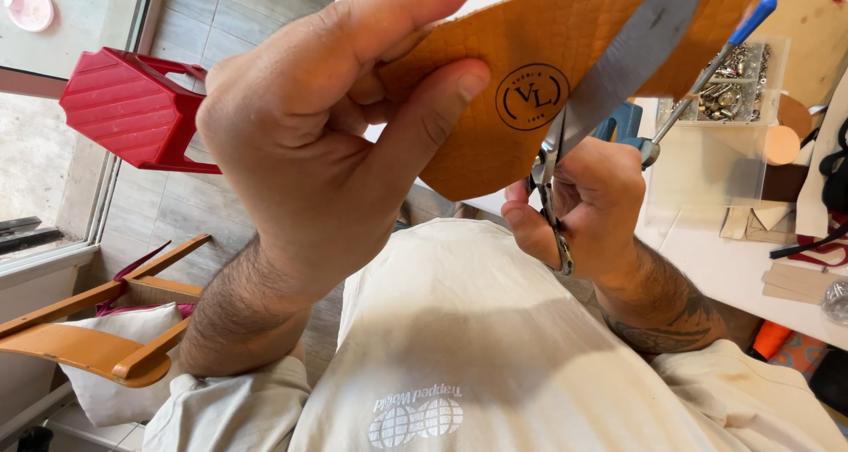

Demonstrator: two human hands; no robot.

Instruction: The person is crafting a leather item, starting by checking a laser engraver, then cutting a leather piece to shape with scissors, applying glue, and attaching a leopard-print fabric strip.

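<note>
My left hand (pixel 327 125) is raised close to the camera, pinching the heel end of a tan leather insole (pixel 530 55) with a round dark stamp on it. My right hand (pixel 587 205) grips the handles of metal scissors (pixel 609 81), whose long blade lies across the insole's surface near the stamp. Both hands are held above my lap, over my pale shirt (pixel 477 328).
A white worktable (pixel 733 267) at right holds a clear plastic box of metal parts (pixel 733 81), a blue-handled tool (pixel 707 72) and leather scraps. A red plastic stool (pixel 132 108) lies tipped on the tiled floor at left, near a wooden chair (pixel 97 328).
</note>
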